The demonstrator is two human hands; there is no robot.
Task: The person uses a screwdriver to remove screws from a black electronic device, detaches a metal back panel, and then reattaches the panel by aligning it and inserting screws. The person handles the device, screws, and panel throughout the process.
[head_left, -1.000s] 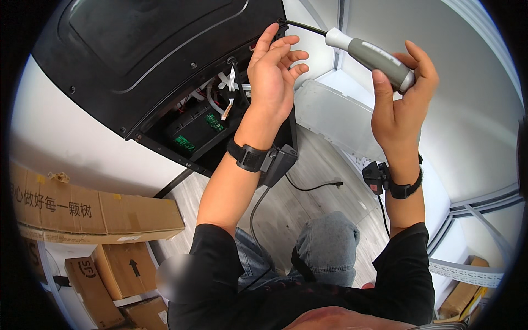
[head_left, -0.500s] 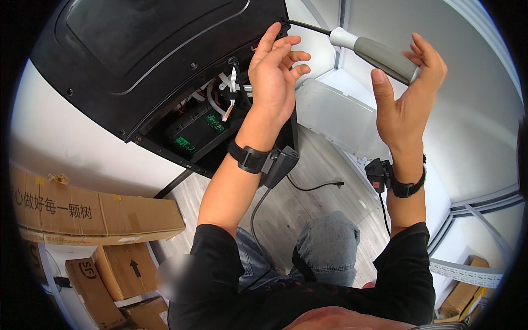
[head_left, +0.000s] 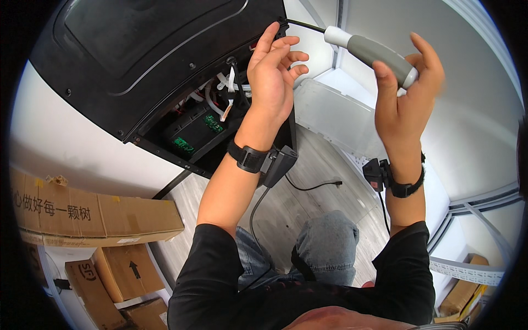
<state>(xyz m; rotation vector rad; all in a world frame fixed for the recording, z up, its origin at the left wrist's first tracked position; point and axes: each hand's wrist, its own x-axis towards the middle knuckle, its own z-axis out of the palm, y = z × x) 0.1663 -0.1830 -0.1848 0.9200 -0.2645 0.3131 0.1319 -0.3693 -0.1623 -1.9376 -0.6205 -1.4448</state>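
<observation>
A screwdriver with a grey and white handle slants across the upper right. Its dark shaft runs left to the corner of a black machine panel. My right hand is around the handle's butt end, thumb on the near side and fingers curling behind. My left hand is raised beside the panel's edge, holding nothing, with its fingers apart and loosely bent. Its index fingertip reaches close to the screwdriver's tip, and whether it touches the panel I cannot tell. The screw end of the shaft is hidden at the corner.
Below the panel, an opening shows wires and green circuit boards. A translucent plastic bin stands to the right. Cardboard boxes are stacked at lower left. A black cable lies on the floor, and both wrists carry strapped devices.
The screwdriver's handle has shifted slightly left and turned. My right thumb and fingers have closed in around its end. My left hand has barely moved.
</observation>
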